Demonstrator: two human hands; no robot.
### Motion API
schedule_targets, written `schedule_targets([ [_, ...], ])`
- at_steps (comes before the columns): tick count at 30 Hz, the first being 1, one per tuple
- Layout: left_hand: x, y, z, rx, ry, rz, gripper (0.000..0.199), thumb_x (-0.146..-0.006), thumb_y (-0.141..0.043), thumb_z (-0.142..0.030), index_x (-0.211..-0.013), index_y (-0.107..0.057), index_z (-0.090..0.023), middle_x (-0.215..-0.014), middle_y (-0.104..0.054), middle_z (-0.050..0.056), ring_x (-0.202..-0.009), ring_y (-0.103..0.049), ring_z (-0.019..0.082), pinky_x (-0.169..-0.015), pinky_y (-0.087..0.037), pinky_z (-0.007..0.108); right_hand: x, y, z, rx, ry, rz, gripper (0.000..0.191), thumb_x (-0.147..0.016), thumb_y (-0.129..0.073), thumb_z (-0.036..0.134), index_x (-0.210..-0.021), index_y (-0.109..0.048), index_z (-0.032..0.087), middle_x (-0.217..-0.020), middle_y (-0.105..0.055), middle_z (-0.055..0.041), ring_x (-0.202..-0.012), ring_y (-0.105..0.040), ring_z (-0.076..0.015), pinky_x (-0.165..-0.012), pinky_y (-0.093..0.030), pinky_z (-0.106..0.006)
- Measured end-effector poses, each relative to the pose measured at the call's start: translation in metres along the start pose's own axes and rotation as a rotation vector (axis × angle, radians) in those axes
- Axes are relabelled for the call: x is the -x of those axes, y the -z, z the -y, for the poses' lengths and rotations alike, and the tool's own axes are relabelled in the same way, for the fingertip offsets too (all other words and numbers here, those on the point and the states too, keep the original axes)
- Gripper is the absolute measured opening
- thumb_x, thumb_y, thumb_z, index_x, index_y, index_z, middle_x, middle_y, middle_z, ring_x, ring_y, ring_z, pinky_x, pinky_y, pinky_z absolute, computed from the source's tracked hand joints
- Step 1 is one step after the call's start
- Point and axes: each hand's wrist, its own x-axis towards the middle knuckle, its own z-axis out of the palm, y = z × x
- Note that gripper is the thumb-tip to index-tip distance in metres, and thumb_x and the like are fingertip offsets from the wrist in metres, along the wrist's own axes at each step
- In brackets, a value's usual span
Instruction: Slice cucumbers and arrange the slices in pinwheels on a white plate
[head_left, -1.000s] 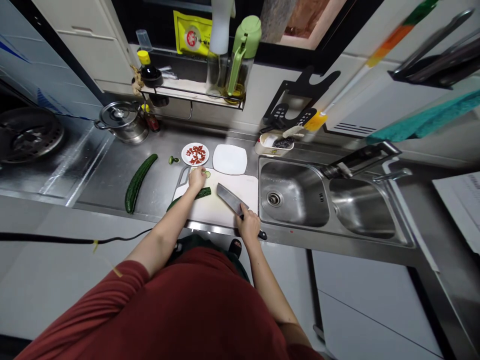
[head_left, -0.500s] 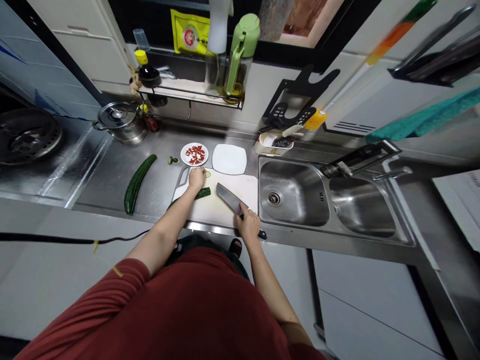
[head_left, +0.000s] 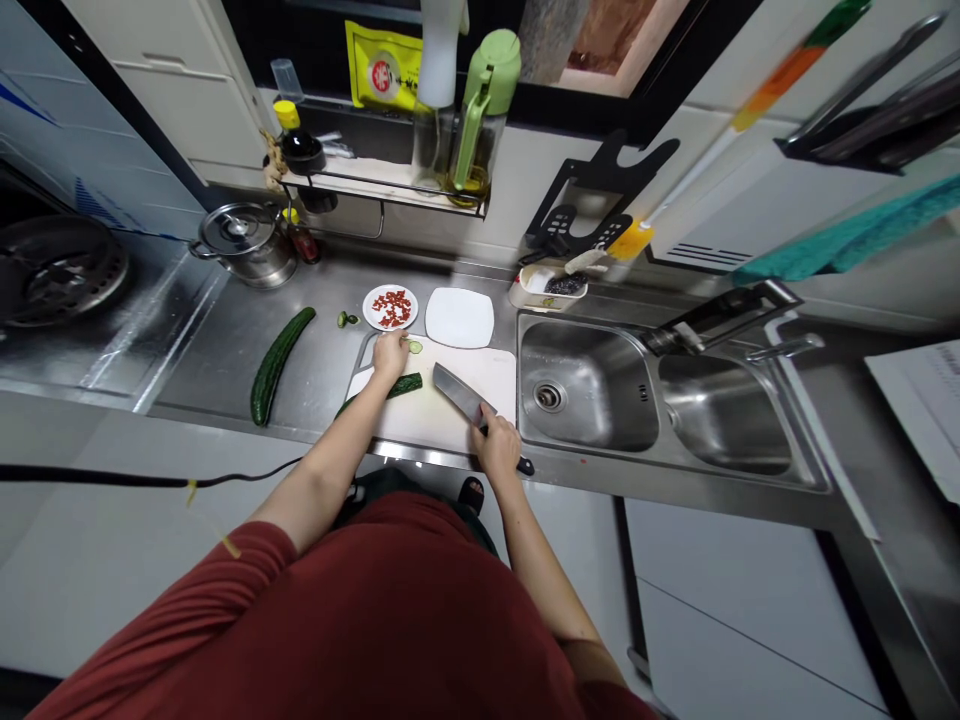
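My right hand is wrapped round the handle of a cleaver, whose blade lies low over the white cutting board. At the board's upper left, my left hand has its fingers pinched together beside a pale green cucumber slice; what they hold is too small to make out. A cut cucumber piece rests on the board, partly under my left forearm. Behind the board are a plate of chopped red pieces and a white square plate. A whole cucumber lies on the counter to the left.
Small green scraps lie left of the round plate. A lidded steel pot stands at the back left. To the right is a double sink with a faucet. Above the counter, a shelf holds bottles.
My left hand has shifted slightly up and left on the board, showing more of the slice beside it. My right hand and the cleaver have barely moved.
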Motion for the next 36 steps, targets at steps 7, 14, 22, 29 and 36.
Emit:
schedule_targets([
  [7,0.028,0.017,0.012,0.06,0.073,-0.052,0.032,-0.085,-0.046,-0.021,-0.108,-0.067,-0.021,-0.096,-0.07,0.006,-0.092,-0.062,0.02,-0.086,-0.044,0.029,0.002,-0.001,0.001,-0.026,-0.007,-0.007,0.049,-0.09,-0.051,0.032,-0.138,-0.048,0.024,-0.104,-0.064,-0.0071,-0.099,-0.054,-0.0204,-0.088,-0.033,-0.029],
  [14,0.056,0.024,0.025,0.092,-0.023,-0.057,0.026,-0.085,-0.048,-0.023,-0.102,-0.069,-0.02,-0.092,-0.07,0.005,-0.09,-0.062,0.019,-0.087,-0.045,0.028,0.001,-0.005,0.004,-0.163,0.011,-0.067,0.045,-0.091,-0.047,0.035,-0.133,-0.054,0.023,-0.1,-0.066,-0.0063,-0.095,-0.058,-0.0196,-0.085,-0.037,-0.027],
  [22,0.076,0.025,0.028,0.067,-0.092,-0.06,0.025,-0.088,-0.048,-0.025,-0.102,-0.068,-0.02,-0.095,-0.069,0.006,-0.094,-0.06,0.019,-0.089,-0.043,0.03,-0.005,-0.001,0.025,-0.389,-0.051,-0.018,0.041,-0.093,-0.04,0.043,-0.122,-0.062,0.023,-0.094,-0.07,-0.0042,-0.085,-0.063,-0.0182,-0.076,-0.041,-0.025],
  [29,0.088,0.022,0.02,0.001,-0.203,-0.016,0.027,-0.089,-0.051,-0.037,-0.103,-0.069,-0.022,-0.108,-0.066,0.007,-0.106,-0.054,0.022,-0.097,-0.038,0.033,-0.02,0.004,0.047,-0.273,0.043,0.108,0.04,-0.097,-0.032,0.041,-0.107,-0.065,0.02,-0.092,-0.07,-0.0062,-0.087,-0.063,-0.0194,-0.072,-0.039,-0.024],
  [36,0.089,0.022,0.015,-0.004,-0.279,0.095,0.029,-0.089,-0.05,-0.039,-0.108,-0.068,-0.026,-0.111,-0.064,0.006,-0.111,-0.052,0.022,-0.099,-0.036,0.034,-0.026,0.006,0.07,-0.152,0.096,0.204,0.036,-0.098,-0.032,0.036,-0.11,-0.061,0.018,-0.099,-0.069,-0.0094,-0.091,-0.063,-0.021,-0.075,-0.04,-0.026],
])
